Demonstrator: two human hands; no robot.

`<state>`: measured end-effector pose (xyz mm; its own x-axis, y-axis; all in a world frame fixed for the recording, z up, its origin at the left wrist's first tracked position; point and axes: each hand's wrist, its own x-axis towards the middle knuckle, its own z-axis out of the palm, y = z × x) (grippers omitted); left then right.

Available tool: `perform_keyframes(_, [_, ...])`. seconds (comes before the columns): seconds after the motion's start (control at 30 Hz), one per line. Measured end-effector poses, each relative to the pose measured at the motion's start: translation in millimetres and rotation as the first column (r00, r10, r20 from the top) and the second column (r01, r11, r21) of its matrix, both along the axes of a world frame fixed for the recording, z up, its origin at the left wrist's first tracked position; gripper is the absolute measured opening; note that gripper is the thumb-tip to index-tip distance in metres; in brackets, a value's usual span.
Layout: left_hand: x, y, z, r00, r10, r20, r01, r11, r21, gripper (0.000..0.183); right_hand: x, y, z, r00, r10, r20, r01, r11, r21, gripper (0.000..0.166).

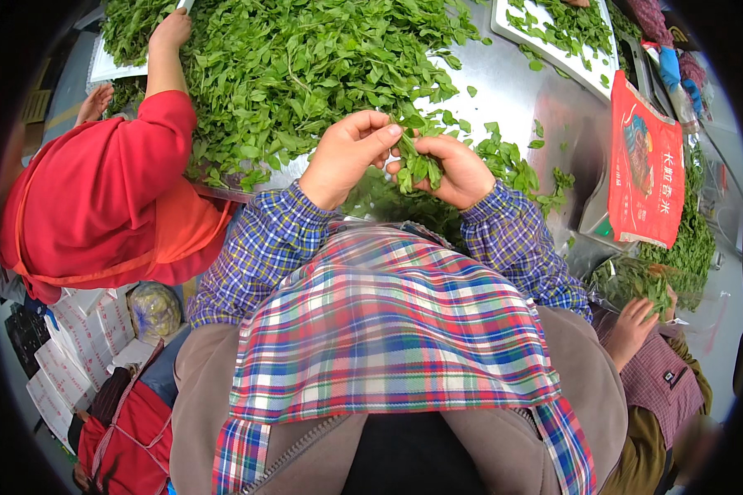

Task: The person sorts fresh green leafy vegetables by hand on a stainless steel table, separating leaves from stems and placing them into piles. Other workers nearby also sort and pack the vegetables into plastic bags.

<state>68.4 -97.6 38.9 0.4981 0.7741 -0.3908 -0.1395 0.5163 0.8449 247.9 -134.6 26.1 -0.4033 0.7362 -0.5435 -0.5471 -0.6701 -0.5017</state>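
Note:
My left hand (354,154) pinches the stems of a small bunch of leafy green sprigs (416,162) between thumb and fingers. Curled around the lower leaves of the same bunch is my right hand (449,167). Both hands are held close together over the near edge of a metal table (501,93). Beyond them lies a large heap of green leafy herbs (272,74), spread from the left to the middle of the table. Loose sprigs (511,164) lie just right of my right hand. More leaves show below my hands, partly hidden by them and by my checked apron.
A co-worker in red (111,179) reaches over the heap at left. A white tray (594,83) with leaves stands at upper right, near a red printed bag (647,167). At right, another person's hand (633,328) is beside a clear plastic bag with greens. White boxes (83,346) are stacked lower left.

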Motion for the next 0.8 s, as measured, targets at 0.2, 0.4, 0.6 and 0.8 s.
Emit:
perform_keyframes(0.2, [-11.4, 5.2, -5.1, 0.943, 0.131, 0.307, -0.036, 0.954, -0.296, 0.013, 2.7, -1.3, 3.4, 0.994, -0.098, 0.044, 0.098, 0.995, -0.002, 0.016])
perform_keyframes(0.4, [-17.3, 3.3, -5.4, 0.895, 0.190, 0.404, -0.056, 0.945, -0.322, 0.013, 21.2, -5.0, 8.2, 0.982, -0.100, 0.159, 0.103, 0.995, -0.011, 0.015])
perform_keyframes(0.6, [-5.7, -1.9, -2.5, 0.991, -0.013, 0.132, 0.029, 0.992, -0.120, 0.015, 35.2, -15.7, 12.8, 0.990, -0.099, 0.106, 0.092, 0.994, 0.063, 0.024])
perform_keyframes(0.8, [10.6, -20.5, -5.3, 0.942, -0.314, -0.115, 0.322, 0.945, 0.052, 0.021, 15.6, -23.4, 4.5, 0.935, 0.052, 0.351, -0.159, 0.945, 0.285, 0.033])
